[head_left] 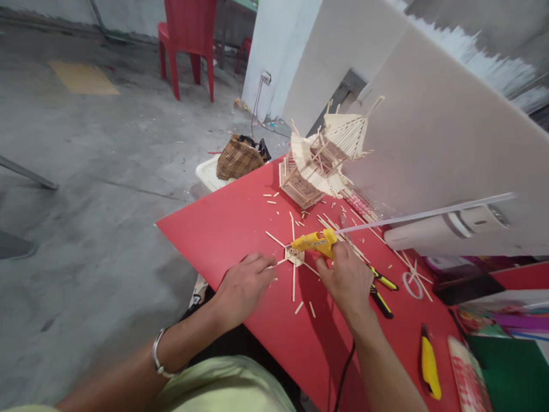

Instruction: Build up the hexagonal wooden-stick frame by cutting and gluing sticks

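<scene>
Head view:
- Stick frame point(295, 257), 1 pc.: flat on red table point(231, 220), between hands; web centre, spokes out.
- L. hand point(244, 289): fingers part-curled, tips at a spoke, prob. to steady frame; can't tell if pinching or just touching.
- R. hand point(348, 277): closed round glue gun point(316, 242), nozzle at web, presumably angled for aim; long glue stick point(424, 212) out the back.
- Stick model point(301, 186), 1 pc.: far end, likely parked clear of work.
- Yellow cutter point(429, 366): nr. R. forearm, apparently for reach.
</scene>
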Demonstrator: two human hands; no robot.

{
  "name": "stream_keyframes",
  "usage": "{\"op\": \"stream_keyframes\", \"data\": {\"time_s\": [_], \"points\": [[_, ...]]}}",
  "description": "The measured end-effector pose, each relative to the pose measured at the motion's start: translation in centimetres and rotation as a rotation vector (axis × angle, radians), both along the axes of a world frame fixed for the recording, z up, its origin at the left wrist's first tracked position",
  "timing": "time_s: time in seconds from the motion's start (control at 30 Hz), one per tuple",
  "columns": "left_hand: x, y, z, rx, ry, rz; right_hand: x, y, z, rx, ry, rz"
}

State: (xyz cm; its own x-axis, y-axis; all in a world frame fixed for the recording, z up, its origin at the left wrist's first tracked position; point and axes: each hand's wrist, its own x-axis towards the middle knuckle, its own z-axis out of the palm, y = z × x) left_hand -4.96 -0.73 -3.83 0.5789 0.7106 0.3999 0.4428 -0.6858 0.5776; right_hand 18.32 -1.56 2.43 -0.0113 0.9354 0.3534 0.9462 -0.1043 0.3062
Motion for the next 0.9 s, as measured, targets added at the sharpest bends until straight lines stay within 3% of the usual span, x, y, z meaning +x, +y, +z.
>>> {"op": "stream_keyframes", "data": {"time_s": [0.9], "points": [[0.0, 0.14, 0.1, 0.016, -0.046, -0.04, 0.17, -0.06, -0.23, 0.03, 0.012, -0.03]]}}
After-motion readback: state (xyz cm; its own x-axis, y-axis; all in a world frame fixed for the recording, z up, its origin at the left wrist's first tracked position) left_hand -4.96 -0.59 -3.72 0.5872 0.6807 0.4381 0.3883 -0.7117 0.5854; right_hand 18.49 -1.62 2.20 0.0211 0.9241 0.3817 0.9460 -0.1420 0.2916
